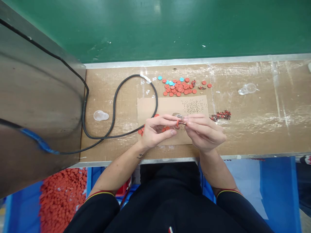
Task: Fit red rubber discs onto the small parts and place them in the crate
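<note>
My left hand (pixel 157 129) and my right hand (pixel 202 129) meet over a brown cardboard sheet (pixel 150 106) near the bench's front edge. Both pinch one small piece between their fingertips: a red washer (pixel 178 123) on a small metal pin (pixel 183 123). The left fingers hold the washer side, the right fingers hold the pin side. A few loose red washers (pixel 140 131) lie under and beside my left hand. Tiny dark specks (pixel 194 105) are scattered on the sheet just beyond my right hand.
A pile of red and blue washers (pixel 181 86) lies further back. Assembled red pieces (pixel 221 115) lie right of my hands. A black cable (pixel 114 110) loops at left beside a metal panel (pixel 36 106). Two clear plastic caps (pixel 100 115) (pixel 247 89) sit on the bench. A bin of red washers (pixel 63 197) is below.
</note>
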Motion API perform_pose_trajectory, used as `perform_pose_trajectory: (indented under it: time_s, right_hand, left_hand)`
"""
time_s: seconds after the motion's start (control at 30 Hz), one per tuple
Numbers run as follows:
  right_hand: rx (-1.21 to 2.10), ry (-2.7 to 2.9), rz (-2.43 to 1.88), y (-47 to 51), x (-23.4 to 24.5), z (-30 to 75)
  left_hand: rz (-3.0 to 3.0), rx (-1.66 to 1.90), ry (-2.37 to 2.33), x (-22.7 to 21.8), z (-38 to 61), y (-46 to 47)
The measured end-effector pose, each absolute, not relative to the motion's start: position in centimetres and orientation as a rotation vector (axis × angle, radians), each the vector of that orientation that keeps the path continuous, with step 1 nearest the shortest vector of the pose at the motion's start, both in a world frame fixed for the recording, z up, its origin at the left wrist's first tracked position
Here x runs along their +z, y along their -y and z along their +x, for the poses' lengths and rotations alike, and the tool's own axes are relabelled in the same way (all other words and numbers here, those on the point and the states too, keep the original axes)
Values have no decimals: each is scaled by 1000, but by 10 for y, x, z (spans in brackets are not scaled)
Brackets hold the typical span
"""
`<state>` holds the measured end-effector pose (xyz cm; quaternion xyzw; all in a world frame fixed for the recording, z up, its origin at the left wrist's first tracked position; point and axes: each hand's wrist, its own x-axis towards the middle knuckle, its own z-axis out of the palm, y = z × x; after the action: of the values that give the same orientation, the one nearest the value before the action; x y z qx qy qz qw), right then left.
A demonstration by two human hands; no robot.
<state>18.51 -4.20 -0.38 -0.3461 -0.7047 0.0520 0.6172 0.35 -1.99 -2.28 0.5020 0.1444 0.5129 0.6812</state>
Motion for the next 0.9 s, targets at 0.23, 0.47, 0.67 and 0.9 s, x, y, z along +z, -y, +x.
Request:
perform_pose_trajectory:
  time_s: [0.23, 0.47, 0.67, 0.9]
  right_hand:
    - [151, 1597, -792, 42, -2, 185]
    - [177, 1567, -805, 42, -3, 185]
    - [162, 1548, -835, 42, -3, 183]
    - [170, 1541, -876, 42, -3, 184]
  left_hand:
    - [1143, 1173, -341, -21, 5, 20]
    - [1153, 1183, -347, -22, 4, 19]
    - [1167, 1183, -380, -21, 5, 20]
    - [1206, 1201, -354, -22, 5, 20]
